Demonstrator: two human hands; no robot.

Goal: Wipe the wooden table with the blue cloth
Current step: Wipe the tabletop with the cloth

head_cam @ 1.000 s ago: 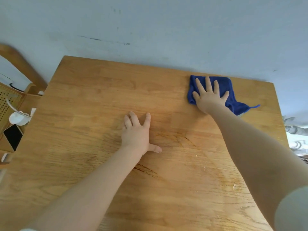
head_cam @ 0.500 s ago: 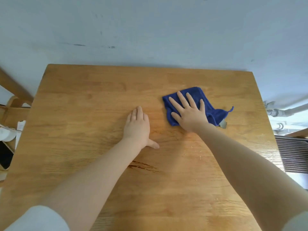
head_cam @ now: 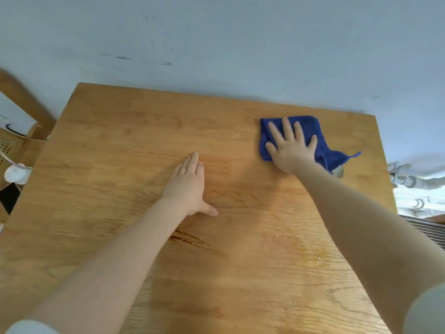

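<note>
I'm mid-wipe: my right hand (head_cam: 292, 148) presses flat, fingers spread, on the blue cloth (head_cam: 310, 141) near the far right corner of the wooden surface (head_cam: 125, 145). My left hand (head_cam: 189, 186) lies flat mid-surface, bracing. Next, I'd sweep toward the smears nearer me.

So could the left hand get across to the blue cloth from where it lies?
Probably yes: the left hand lies flat on bare wooden table, nothing between it and the blue cloth, though the right hand covers much of it.
</note>
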